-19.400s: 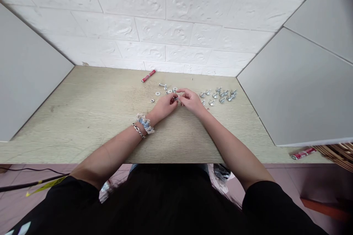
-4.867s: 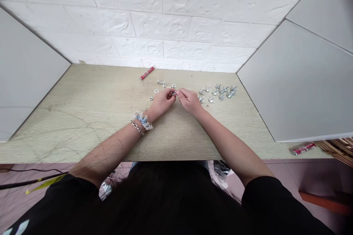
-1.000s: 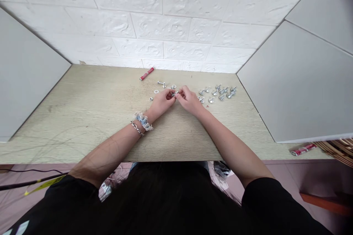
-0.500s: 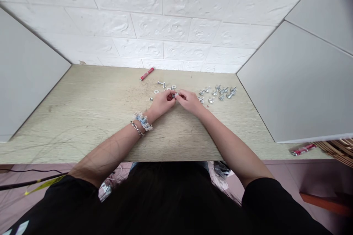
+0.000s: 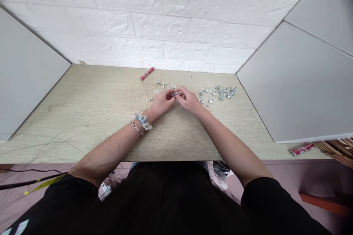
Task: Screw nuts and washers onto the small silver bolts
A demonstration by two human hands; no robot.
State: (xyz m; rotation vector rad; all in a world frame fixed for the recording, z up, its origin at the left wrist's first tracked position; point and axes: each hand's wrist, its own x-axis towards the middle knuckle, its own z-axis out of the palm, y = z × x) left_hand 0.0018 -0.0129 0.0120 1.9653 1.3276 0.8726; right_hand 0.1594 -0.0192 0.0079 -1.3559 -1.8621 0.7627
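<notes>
My left hand (image 5: 162, 101) and my right hand (image 5: 189, 100) meet at the middle of the wooden table (image 5: 91, 117). Both pinch a small silver bolt (image 5: 174, 94) between their fingertips, the fingers curled around it. Loose bolts, washers and nuts (image 5: 161, 85) lie just beyond my left hand. A group of several assembled silver bolts (image 5: 219, 92) lies to the right of my right hand. A scrunchie and a chain bracelet (image 5: 140, 123) sit on my left wrist.
A red tube (image 5: 146, 73) lies near the back wall. Grey side panels (image 5: 298, 91) close the table left and right. A second red tube (image 5: 302, 149) and a wicker basket (image 5: 338, 148) sit at the right, past the panel. A black cable (image 5: 24, 183) runs low on the left.
Over the last second both hands stay together on the small bolt, with only slight finger shifts. The parts on the table have not moved.
</notes>
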